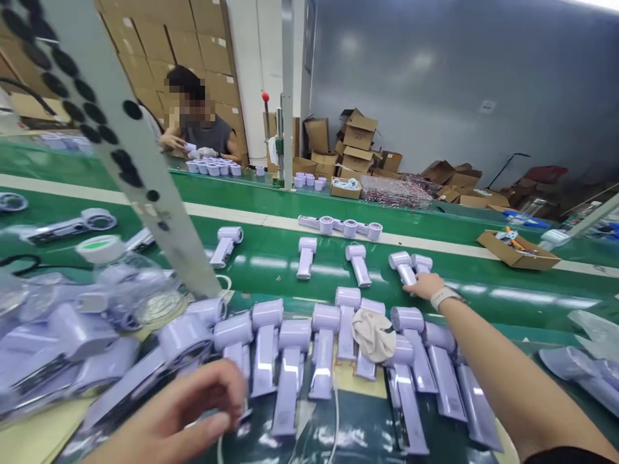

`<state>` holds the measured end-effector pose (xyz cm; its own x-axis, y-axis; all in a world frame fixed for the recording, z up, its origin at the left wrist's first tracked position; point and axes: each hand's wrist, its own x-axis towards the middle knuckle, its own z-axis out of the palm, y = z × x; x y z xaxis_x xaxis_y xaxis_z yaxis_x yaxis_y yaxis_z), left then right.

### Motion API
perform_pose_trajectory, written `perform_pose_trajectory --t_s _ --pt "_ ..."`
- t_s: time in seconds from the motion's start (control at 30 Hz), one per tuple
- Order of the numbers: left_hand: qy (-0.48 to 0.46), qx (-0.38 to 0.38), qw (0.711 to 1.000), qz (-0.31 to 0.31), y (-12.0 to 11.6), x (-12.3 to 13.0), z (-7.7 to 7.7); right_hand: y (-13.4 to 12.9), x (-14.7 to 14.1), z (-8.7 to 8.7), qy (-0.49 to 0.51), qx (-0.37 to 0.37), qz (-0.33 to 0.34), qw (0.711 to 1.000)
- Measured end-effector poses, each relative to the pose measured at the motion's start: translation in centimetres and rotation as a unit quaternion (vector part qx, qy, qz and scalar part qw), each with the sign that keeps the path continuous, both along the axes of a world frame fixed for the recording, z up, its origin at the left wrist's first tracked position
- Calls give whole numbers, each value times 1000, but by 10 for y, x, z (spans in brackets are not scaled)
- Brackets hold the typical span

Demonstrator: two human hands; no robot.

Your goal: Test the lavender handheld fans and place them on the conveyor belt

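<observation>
My right hand [426, 285], with a pale band at the wrist, reaches out over the green belt. Its fingers close round the lower handle of a lavender handheld fan [401, 263]; a second fan [422, 263] lies right beside it, partly hidden by the hand. My left hand [193, 406] hovers low at the front, fingers loosely curled and the thumb apart, with nothing seen between them. Near it are lavender fans [292, 367] lying in a row along the bench. A crumpled beige cloth [373, 336] rests on top of some of those fans.
A slanted metal post [145, 187] rises at left beside a pile of lavender fan parts [72, 335]. More fans [305, 258] lie spaced along the belt. A cardboard tray of tools [518, 250] stands right. Across the line sits a co-worker [203, 132].
</observation>
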<state>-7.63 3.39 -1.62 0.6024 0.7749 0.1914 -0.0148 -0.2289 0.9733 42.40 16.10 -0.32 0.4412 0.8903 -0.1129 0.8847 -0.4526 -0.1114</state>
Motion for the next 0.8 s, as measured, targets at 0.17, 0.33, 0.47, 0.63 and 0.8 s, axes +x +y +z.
perform_pose_trajectory --t_s 0.17,0.33,0.47,0.63,0.8 --pt "-33 -162 985 -43 -30 56 19 -79 -58 37 37 82 78 993" --pt "-314 -274 908 28 -38 106 -3 -188 -187 23 163 306 261 901" --pt "-354 -363 851 132 -40 99 -9 -229 -240 -1 276 233 339 869" --pt "-276 -399 871 83 -41 76 -19 -211 -222 -34 222 124 153 955" --pt "-273 -289 913 94 -38 74 -27 -202 -218 -58 189 112 106 970"
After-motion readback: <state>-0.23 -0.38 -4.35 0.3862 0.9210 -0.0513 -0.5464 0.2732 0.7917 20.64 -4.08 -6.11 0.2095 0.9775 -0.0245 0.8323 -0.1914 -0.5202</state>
